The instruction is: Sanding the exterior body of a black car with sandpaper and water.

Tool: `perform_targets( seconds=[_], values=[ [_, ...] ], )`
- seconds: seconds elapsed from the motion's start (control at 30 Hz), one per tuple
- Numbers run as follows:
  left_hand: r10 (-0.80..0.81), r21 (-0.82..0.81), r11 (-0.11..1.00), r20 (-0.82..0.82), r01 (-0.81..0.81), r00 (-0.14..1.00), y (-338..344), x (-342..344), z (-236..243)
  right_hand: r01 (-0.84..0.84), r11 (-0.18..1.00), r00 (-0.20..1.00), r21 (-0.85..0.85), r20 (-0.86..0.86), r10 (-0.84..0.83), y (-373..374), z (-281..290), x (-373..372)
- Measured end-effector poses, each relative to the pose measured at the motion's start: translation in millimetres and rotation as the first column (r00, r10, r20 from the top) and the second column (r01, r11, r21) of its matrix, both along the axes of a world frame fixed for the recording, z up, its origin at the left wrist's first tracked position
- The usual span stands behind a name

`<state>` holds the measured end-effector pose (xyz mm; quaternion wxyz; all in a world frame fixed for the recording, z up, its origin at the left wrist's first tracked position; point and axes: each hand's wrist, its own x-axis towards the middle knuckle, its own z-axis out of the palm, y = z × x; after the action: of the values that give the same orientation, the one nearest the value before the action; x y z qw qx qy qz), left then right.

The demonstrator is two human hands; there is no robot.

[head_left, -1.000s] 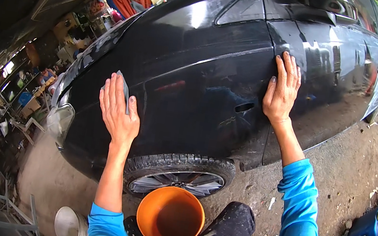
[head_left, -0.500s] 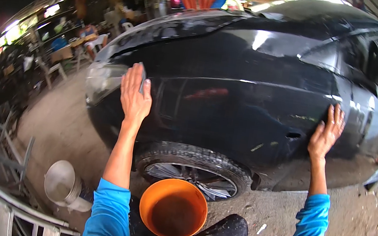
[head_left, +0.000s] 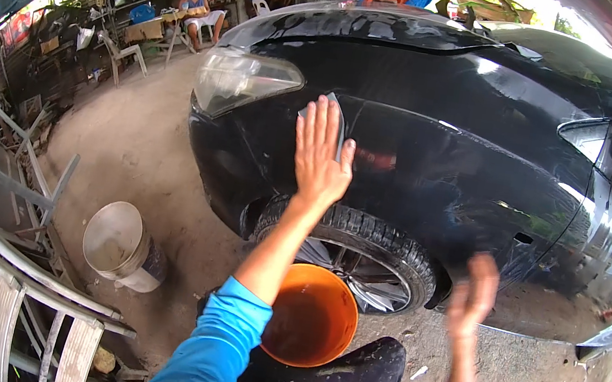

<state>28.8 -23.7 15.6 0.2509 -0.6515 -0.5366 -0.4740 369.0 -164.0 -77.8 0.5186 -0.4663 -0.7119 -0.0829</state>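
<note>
My left hand (head_left: 319,153) lies flat on the black car's front fender (head_left: 420,168), fingers stretched out. Beneath its palm and fingers is a grey sheet of sandpaper (head_left: 345,127), its edges showing beside the thumb and above the fingertips. My right hand (head_left: 471,291) is in front of the lower fender, to the right of the wheel (head_left: 388,274), apart from the panel as far as I can see. Motion smears its fingers. An orange bucket (head_left: 351,324) with murky water stands between my knees, partly behind my left forearm.
A dirty white pail (head_left: 114,230) stands on the ground at the left. Metal frames (head_left: 6,289) crowd the left edge. The headlight (head_left: 247,79) is left of my left hand. Farther back, a person (head_left: 198,13) sits near a table and plastic chairs.
My right hand has left the fender and swung down and inward. The left hand stays on the panel with the sheet. My view has turned left, bringing the headlight fully into sight.
</note>
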Motion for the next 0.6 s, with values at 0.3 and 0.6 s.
perform_targets(
  seconds=[0.3,0.6],
  values=[
    [-0.119,0.048,0.991,-0.073,0.123,0.99,17.2,-35.6,-7.7,-0.624,0.271,0.779,-0.733,-0.556,0.291,-35.9,-196.2,-219.4],
    [-0.183,0.01,0.982,-0.212,0.19,0.96,14.9,-57.8,-37.2,-0.816,0.248,0.075,-0.522,-0.522,-0.85,26.6,-355.0,-255.7]
  ],
)
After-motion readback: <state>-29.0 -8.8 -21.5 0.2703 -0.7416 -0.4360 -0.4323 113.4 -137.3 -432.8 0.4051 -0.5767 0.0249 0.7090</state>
